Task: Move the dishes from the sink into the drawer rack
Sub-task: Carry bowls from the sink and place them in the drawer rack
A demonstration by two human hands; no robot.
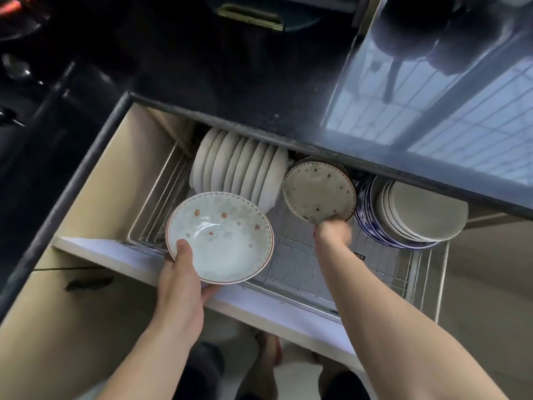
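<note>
My left hand (180, 280) grips a pale bowl (220, 236) with orange spots and a brown rim, thumb on the inside edge, above the front left of the open drawer rack (291, 267). My right hand (333, 232) pinches the lower edge of a beige dotted plate (318, 192) and holds it tilted on edge in the middle of the rack, between two groups of dishes. The sink is out of view.
A row of white plates (239, 166) stands on edge at the rack's back left. Blue-patterned and white plates (415, 212) lean at the right. The dark countertop edge (288, 137) overhangs the drawer's back. The drawer's white front panel (259, 301) is below my hands.
</note>
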